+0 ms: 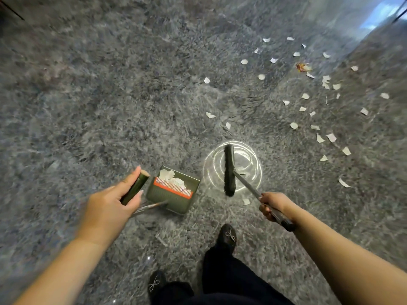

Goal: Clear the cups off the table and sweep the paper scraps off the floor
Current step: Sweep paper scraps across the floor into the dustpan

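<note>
My left hand [110,203] grips the dark green handle [134,188] of an upright dustpan [174,194]. The green pan has an orange comb edge and holds several white paper scraps. My right hand [274,205] grips the grey handle of a broom, whose dark bristle head [229,170] stands just right of the pan over a ceiling-light reflection. Several white paper scraps [317,126] lie scattered on the grey stone floor ahead and to the right. One scrap [246,201] lies just below the broom head. No cups or table are in view.
An orange-red wrapper scrap [303,67] lies among the paper at the upper right. My two black shoes [228,235] stand below the pan and broom. A glass wall or door edge [374,18] runs along the top right. The polished floor stretches left.
</note>
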A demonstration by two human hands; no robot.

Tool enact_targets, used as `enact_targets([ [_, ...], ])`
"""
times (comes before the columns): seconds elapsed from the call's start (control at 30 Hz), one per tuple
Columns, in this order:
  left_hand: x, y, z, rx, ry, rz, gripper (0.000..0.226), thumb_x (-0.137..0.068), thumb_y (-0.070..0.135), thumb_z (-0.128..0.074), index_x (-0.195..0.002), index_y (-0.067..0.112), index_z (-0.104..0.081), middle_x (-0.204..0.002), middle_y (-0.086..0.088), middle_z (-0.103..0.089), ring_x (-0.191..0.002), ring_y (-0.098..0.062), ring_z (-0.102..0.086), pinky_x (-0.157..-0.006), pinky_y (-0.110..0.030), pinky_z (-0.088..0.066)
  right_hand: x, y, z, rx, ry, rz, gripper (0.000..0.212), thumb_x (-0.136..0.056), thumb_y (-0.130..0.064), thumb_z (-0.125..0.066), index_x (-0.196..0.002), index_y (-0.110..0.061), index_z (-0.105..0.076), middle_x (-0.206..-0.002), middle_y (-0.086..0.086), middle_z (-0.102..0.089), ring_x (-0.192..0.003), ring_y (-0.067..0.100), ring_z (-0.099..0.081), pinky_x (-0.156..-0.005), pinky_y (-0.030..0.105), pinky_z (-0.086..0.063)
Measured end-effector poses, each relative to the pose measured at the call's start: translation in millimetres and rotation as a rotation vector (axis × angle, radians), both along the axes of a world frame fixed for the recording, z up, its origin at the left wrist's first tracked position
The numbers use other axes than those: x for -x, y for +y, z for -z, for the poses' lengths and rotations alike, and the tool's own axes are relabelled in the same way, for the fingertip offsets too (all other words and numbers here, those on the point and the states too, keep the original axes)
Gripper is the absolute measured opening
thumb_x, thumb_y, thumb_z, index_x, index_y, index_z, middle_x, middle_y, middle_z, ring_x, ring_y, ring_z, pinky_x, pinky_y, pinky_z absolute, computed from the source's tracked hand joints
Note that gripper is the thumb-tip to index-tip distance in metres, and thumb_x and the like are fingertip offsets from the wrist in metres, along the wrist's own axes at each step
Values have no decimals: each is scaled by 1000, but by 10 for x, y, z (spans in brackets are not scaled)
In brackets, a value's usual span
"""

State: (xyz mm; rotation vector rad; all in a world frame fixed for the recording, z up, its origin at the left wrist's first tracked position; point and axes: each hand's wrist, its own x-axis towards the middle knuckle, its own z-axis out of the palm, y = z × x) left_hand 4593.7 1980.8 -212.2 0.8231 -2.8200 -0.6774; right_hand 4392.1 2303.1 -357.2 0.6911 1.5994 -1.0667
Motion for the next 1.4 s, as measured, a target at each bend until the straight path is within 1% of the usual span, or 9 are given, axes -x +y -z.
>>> enact_targets([
  [0.13,355,185,19,-14,-5,-10,69,-74,9,-80,-132,32,-51,-83,-10,-73,-63,-24,-64,-58,-35,-49,391,131,8,47,1,62,13,-100,-5,-34,-109,-11,-41,-53,6,-35,-28,9,-33,-32,14,-27],
  [0.23,607,307,13,-39,-13,-15,68,-78,15,-79,-131,43,-47,-88,-9,-74,-68,-23,-66,-60,-36,-49,515,224,-118,72,5,57,24,-99,-4,-35,-116,-14,-48,-50,6,-36,-30,9,-32,-35,13,-26],
  [0.3,724,366,-17,-56,-10,-1,66,-79,15,-77,-133,40,-47,-95,-10,-74,-71,-22,-66,-59,-30,-46,503,272,-234,75,15,32,27,-98,-2,-35,-122,-10,-46,-53,6,-36,-33,9,-32,-36,14,-26],
  [0.43,879,409,-39,-72,11,54,68,-77,9,-78,-132,35,-47,-82,-11,-72,-59,-16,-58,-58,-7,-35,372,386,-402,90,-24,37,26,-98,-2,-37,-116,-17,-48,-55,6,-38,-30,8,-33,-36,13,-25],
  [0.53,906,407,-23,-90,12,76,69,-76,7,-79,-133,31,-48,-80,-11,-72,-65,-25,-63,-61,-15,-37,187,438,-452,93,-48,66,23,-98,-2,-38,-112,-19,-45,-56,6,-38,-29,7,-33,-34,11,-26],
  [0.77,909,419,31,-100,11,147,70,-73,6,-81,-132,27,-49,-64,2,-57,-56,-17,-55,-56,-28,-41,-314,562,-313,12,-82,90,39,-95,-1,-41,-126,-25,-44,-52,5,-43,-30,8,-37,-35,12,-29],
  [0.93,992,463,62,-61,-14,216,65,-71,7,-83,-129,20,-57,-69,-13,-69,-54,-21,-54,-56,-29,-39,-451,779,-240,-39,-10,24,52,-92,1,-44,-141,-16,-41,-53,7,-43,-30,10,-36,-35,12,-27],
  [1.23,1392,890,151,-51,-12,140,67,-73,9,-82,-131,26,-54,-70,-8,-69,-56,-21,-59,-53,-25,-40,511,1167,-129,-51,52,36,44,-93,4,-43,-133,-14,-48,-55,9,-43,-27,9,-35,-33,12,-28],
  [1.4,1681,1329,259,-47,-4,77,70,-74,10,-81,-133,28,-49,-78,-10,-72,-60,-25,-62,-57,-31,-46,1251,1420,-66,-39,36,-77,46,-93,2,-44,-136,-16,-45,-55,8,-42,-28,9,-35,-34,13,-28],
])
